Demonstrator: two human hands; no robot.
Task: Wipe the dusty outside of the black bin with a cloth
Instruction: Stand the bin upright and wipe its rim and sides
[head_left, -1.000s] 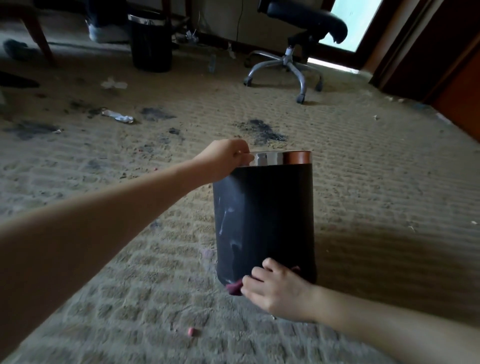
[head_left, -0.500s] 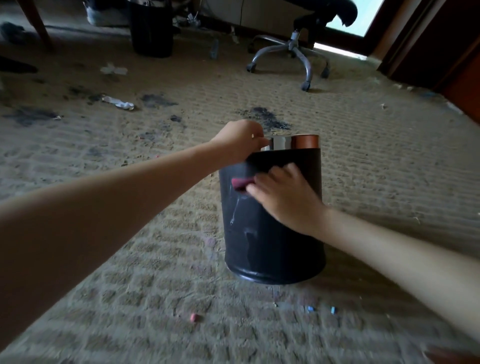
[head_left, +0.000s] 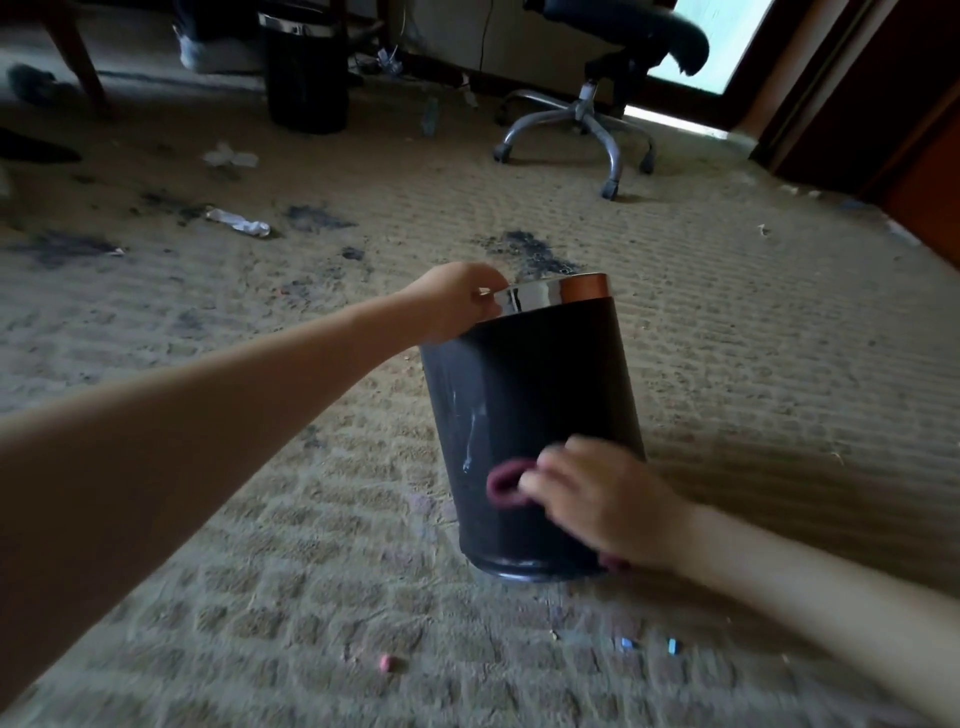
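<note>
A black bin (head_left: 540, 395) with a shiny metal rim stands on the carpet, leaning a little to the left. White dust streaks mark its left side. My left hand (head_left: 457, 306) grips the rim at the top left. My right hand (head_left: 602, 499) presses a dark red cloth (head_left: 506, 486) against the lower front of the bin; the hand is blurred and the cloth bulges out past my fingertips. Part of the cloth also shows under my wrist near the bin's base.
A dirty beige carpet (head_left: 753, 364) has dark stains and scraps of litter (head_left: 239, 221). A second black bin (head_left: 304, 73) and an office chair (head_left: 608, 104) stand at the back. Small pink and blue bits (head_left: 387, 662) lie near me. Dark wooden panels line the right.
My right hand with the cloth went from the bin's bottom up to just under the rim, then back down to the lower front. My left hand kept its hold on the rim.
</note>
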